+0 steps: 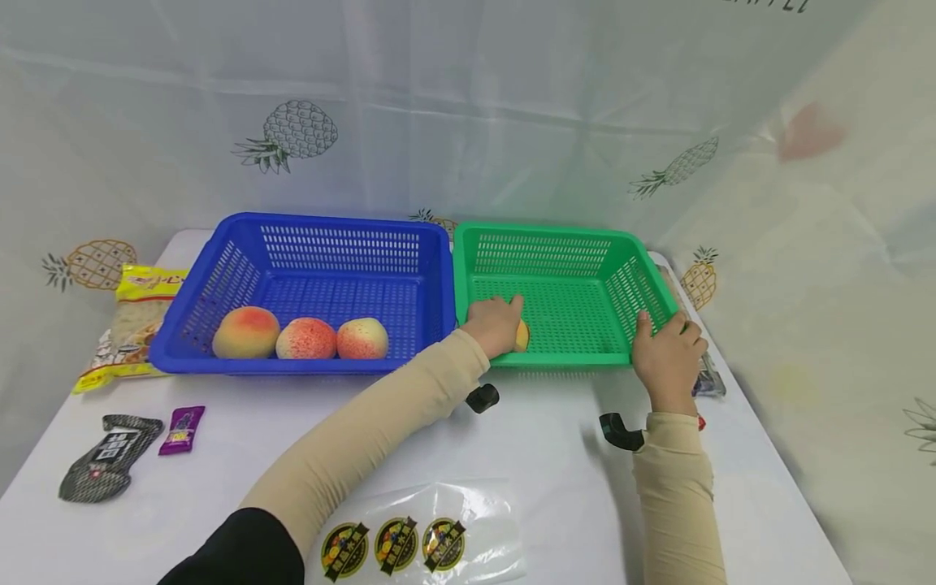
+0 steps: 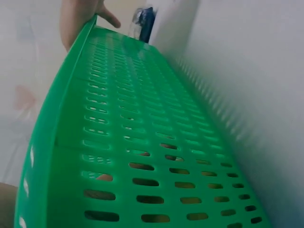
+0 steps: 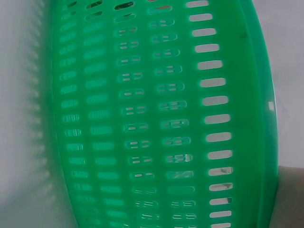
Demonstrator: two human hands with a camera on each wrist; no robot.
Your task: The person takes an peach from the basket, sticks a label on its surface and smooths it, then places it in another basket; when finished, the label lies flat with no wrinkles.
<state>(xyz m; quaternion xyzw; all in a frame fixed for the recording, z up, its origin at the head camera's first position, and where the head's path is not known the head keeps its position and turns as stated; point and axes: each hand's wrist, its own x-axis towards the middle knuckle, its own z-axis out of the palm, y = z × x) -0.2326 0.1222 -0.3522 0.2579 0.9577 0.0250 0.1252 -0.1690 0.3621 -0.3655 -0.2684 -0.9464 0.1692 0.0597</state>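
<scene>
My left hand point(image 1: 496, 325) reaches over the front left corner into the green basket point(image 1: 570, 359). It holds a yellow-orange fruit point(image 1: 522, 335) with a reddish edge, mostly hidden behind the hand. Yellow shows low through the slots of the basket's front wall in the left wrist view. At the front right corner my right hand point(image 1: 667, 361) grips the rim, thumb on the inner side. The right wrist view is filled by the slotted green wall point(image 3: 242, 118). Three peaches point(image 1: 306, 338) lie in a row along the front of the blue basket point(image 1: 292, 366), left of the green one.
A yellow snack bag point(image 1: 132, 325) leans by the blue basket. In front lie a grey knitted sock-like item point(image 1: 110, 459) and a purple wrapped candy point(image 1: 182, 431). A clear plastic bag point(image 1: 483, 520) with round stickers is nearest me. A plastic package point(image 1: 709, 382) lies beyond my right hand.
</scene>
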